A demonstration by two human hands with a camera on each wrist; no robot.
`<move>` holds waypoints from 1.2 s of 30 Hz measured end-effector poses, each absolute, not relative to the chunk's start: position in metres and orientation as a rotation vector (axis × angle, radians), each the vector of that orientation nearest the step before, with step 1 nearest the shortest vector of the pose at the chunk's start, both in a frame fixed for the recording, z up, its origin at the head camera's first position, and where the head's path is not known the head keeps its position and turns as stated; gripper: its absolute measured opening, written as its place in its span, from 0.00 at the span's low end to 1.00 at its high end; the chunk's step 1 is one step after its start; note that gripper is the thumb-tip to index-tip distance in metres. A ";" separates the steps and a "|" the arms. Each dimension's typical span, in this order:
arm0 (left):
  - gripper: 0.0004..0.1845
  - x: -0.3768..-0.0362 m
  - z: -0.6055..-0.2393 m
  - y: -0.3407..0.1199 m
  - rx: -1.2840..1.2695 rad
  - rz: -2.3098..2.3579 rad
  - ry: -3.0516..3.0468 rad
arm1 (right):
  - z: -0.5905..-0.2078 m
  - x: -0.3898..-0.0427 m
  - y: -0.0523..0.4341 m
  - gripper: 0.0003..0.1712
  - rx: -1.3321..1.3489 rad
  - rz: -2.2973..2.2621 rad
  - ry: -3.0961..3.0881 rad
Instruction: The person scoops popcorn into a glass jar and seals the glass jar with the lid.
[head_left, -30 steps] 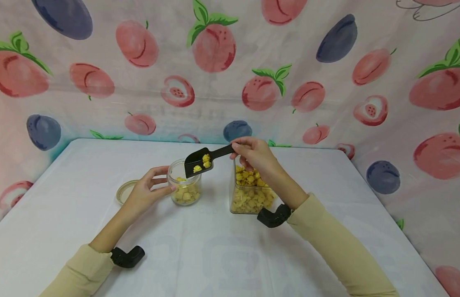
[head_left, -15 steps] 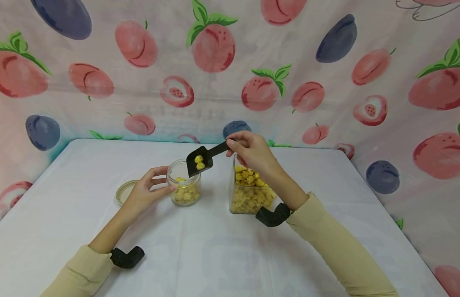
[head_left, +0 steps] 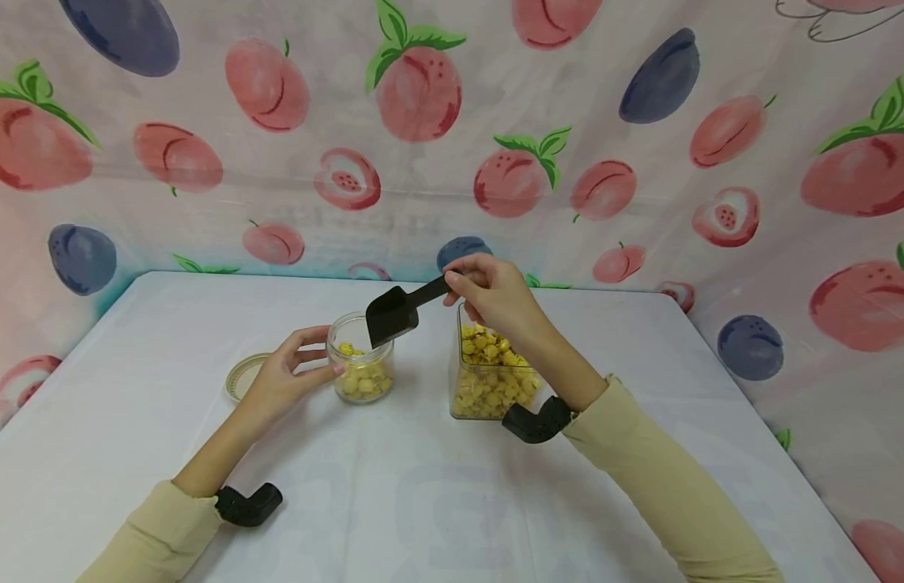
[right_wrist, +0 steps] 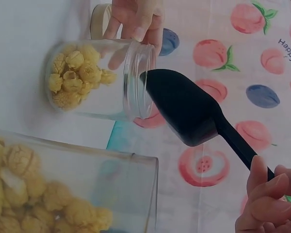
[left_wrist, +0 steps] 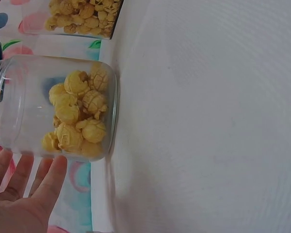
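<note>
My left hand [head_left: 311,357] holds a small round glass jar [head_left: 361,369] that stands on the table, thumb in front and fingers behind. Yellow popcorn pieces [left_wrist: 77,116] fill its lower part. My right hand [head_left: 461,285] pinches the handle of a black scoop [head_left: 394,316], which tilts down over the jar's mouth and looks empty. In the right wrist view the scoop [right_wrist: 184,109] sits just at the rim of the jar [right_wrist: 97,80]. Under my right forearm stands a square clear container [head_left: 488,385] with much more popcorn.
A round pale lid [head_left: 243,375] lies flat on the white table [head_left: 437,502], just left of my left hand. A fruit-patterned cloth [head_left: 423,162] walls in the back and both sides. Black wrist cameras sit on both forearms.
The scoop held a few popcorn pieces before; it has tipped further over the jar and now shows none. My left hand and both containers have stayed put.
</note>
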State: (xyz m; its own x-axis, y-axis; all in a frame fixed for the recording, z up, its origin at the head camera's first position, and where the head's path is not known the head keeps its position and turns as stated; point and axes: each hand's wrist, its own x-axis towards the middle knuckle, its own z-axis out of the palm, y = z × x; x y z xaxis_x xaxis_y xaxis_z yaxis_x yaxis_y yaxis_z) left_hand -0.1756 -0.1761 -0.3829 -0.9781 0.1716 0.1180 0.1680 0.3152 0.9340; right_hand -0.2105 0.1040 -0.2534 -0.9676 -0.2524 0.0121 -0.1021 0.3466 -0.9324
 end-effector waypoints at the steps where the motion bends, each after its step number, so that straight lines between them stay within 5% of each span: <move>1: 0.31 -0.176 -0.383 -0.176 0.330 1.808 2.543 | -0.254 -0.211 0.105 0.16 -0.318 -1.703 2.455; 19: 0.31 -0.175 -0.381 -0.175 0.312 1.787 2.571 | -0.257 -0.208 0.141 0.18 -0.150 -2.000 2.122; 36: 0.30 -0.175 -0.380 -0.175 0.320 1.805 2.565 | -0.264 -0.201 0.189 0.07 -0.145 -2.304 1.736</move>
